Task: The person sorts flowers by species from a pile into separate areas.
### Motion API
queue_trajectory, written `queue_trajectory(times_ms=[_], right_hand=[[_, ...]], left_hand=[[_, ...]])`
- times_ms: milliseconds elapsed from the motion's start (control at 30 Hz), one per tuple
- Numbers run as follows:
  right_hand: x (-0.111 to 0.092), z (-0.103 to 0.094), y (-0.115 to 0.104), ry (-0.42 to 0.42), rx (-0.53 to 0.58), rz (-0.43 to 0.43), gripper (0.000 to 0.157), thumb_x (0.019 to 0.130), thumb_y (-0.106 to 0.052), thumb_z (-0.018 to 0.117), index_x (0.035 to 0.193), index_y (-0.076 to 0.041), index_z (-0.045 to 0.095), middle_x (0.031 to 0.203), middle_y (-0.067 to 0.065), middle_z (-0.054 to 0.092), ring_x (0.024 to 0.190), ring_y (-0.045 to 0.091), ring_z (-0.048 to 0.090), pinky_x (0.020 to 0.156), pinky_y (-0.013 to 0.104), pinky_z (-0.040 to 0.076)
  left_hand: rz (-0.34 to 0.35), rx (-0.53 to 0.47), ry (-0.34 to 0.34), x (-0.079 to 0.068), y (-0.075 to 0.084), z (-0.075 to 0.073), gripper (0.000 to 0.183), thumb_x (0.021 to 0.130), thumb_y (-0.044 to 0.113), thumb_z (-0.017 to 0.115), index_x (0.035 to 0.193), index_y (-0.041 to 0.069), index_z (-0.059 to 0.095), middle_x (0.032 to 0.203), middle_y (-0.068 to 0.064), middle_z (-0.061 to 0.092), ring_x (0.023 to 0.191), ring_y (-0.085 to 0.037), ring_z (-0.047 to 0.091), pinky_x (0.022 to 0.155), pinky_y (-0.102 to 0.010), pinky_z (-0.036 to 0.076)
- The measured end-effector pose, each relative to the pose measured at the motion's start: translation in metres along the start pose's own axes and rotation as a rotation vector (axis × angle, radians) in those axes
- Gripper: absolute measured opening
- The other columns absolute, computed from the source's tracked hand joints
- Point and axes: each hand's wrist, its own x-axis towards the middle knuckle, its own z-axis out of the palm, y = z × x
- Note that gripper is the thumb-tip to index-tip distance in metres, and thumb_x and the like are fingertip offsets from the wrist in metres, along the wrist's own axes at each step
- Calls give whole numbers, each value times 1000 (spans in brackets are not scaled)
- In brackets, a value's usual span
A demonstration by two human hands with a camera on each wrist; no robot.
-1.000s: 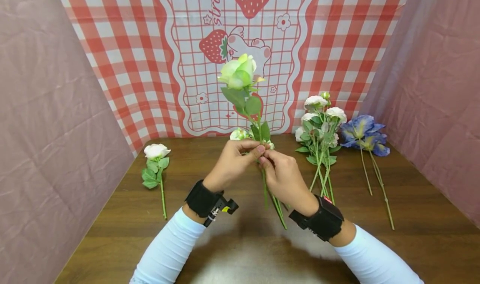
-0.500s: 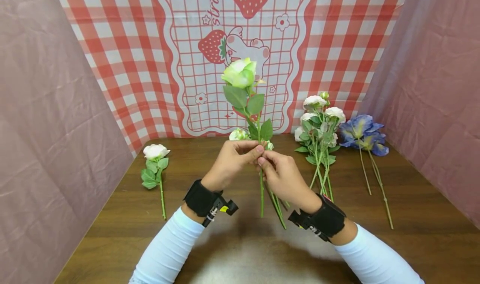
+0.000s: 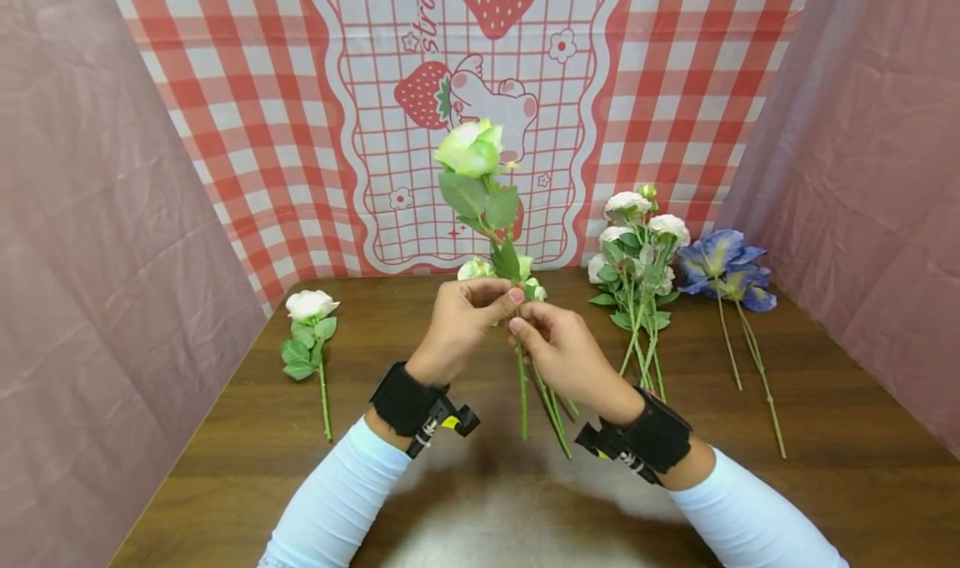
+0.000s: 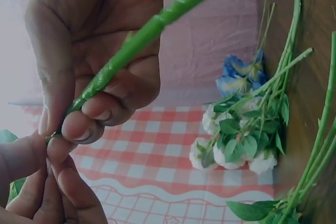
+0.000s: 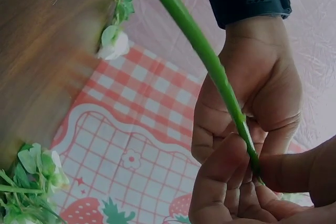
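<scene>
A pale green rose point(image 3: 471, 150) stands upright over the middle of the table, its bloom leaning a little left. My left hand point(image 3: 467, 322) pinches its stem just below the leaves, between thumb and fingertips. Right beside and slightly lower, my right hand point(image 3: 566, 353) pinches the same stem. The bare lower stem point(image 3: 523, 397) hangs below both hands. In the left wrist view the green stem point(image 4: 131, 48) runs out past the fingers of the right hand point(image 4: 113, 19). From the right wrist, the stem point(image 5: 210, 64) crosses in front of the left hand point(image 5: 257, 85).
More pale green roses point(image 3: 475, 270) lie behind the hands, partly hidden. A single white rose point(image 3: 312, 306) lies at the left of the wooden table point(image 3: 420, 501). On the right are a bunch of white roses point(image 3: 630, 204) and blue flowers point(image 3: 723, 260). A checked cloth point(image 3: 262, 135) hangs behind.
The bloom has shifted slightly left and the lower stem has swung left, away from the stems behind it. Both hands keep hold, with a small drift leftward.
</scene>
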Motion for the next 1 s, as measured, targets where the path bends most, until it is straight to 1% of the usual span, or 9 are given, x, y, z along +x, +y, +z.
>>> queue_trajectory(times_ms=[233, 400, 467, 567, 667, 733, 800, 900, 1000], right_hand=[[0, 4, -1, 22, -94, 17, 13, 104, -9, 61, 96, -5, 70, 79, 8, 67, 64, 14, 56, 59, 27, 46], [-2, 8, 1, 20, -151, 3, 16, 104, -10, 61, 92, -6, 71, 78, 9, 68, 63, 13, 58, 58, 27, 48], [-2, 10, 2, 13, -176, -3, 16, 104, -9, 61, 91, -7, 71, 77, 6, 68, 63, 12, 58, 58, 28, 48], [-3, 12, 4, -2, -227, -14, 17, 103, -8, 62, 88, -8, 70, 72, 1, 64, 60, 11, 53, 57, 28, 46], [-3, 14, 4, -20, -268, -31, 18, 103, -8, 63, 85, -8, 69, 69, -1, 60, 56, 10, 48, 56, 28, 43], [-3, 15, 5, -27, -276, -46, 21, 103, -8, 61, 83, -8, 68, 68, -1, 59, 55, 9, 47, 55, 28, 42], [-3, 15, 6, -35, -269, -54, 23, 104, -7, 59, 82, -7, 67, 69, 0, 61, 55, 10, 49, 55, 28, 43], [-3, 15, 7, -61, -261, -49, 25, 105, -6, 57, 82, -6, 67, 72, 2, 64, 57, 10, 52, 56, 27, 45], [-2, 12, 7, -82, -304, -27, 26, 104, -8, 58, 80, -6, 67, 65, 1, 59, 54, 9, 47, 53, 26, 41]], left_hand=[[42, 62, 77, 0, 1, -3, 22, 95, 14, 76, 107, -4, 74, 93, -5, 74, 78, -12, 66, 68, -25, 54], [50, 16, 73, 1, 1, -5, 20, 95, 8, 74, 106, -8, 72, 92, -10, 74, 72, -16, 69, 68, -28, 58], [53, 11, 79, 1, 1, -5, 19, 95, 7, 74, 106, -8, 72, 93, -11, 74, 71, -17, 69, 69, -30, 60], [71, 54, 112, 1, 1, -7, 20, 94, 9, 76, 105, -7, 73, 94, -14, 74, 76, -24, 71, 70, -32, 60], [94, 111, 148, 1, 2, -7, 20, 94, 12, 77, 104, -5, 74, 95, -15, 74, 79, -27, 71, 71, -35, 61], [110, 143, 161, 1, 3, -6, 20, 93, 14, 78, 103, -4, 75, 94, -15, 74, 78, -27, 72, 70, -36, 61], [121, 173, 170, 1, 2, -5, 20, 93, 15, 79, 102, -2, 76, 91, -14, 75, 72, -19, 71, 68, -37, 61], [125, 210, 182, 2, -1, -3, 20, 92, 16, 79, 101, -1, 76, 87, -13, 75, 66, -16, 69, 65, -36, 61], [110, 223, 191, 2, -5, -3, 19, 93, 17, 79, 101, 0, 76, 85, -12, 74, 65, -16, 69, 63, -32, 60]])
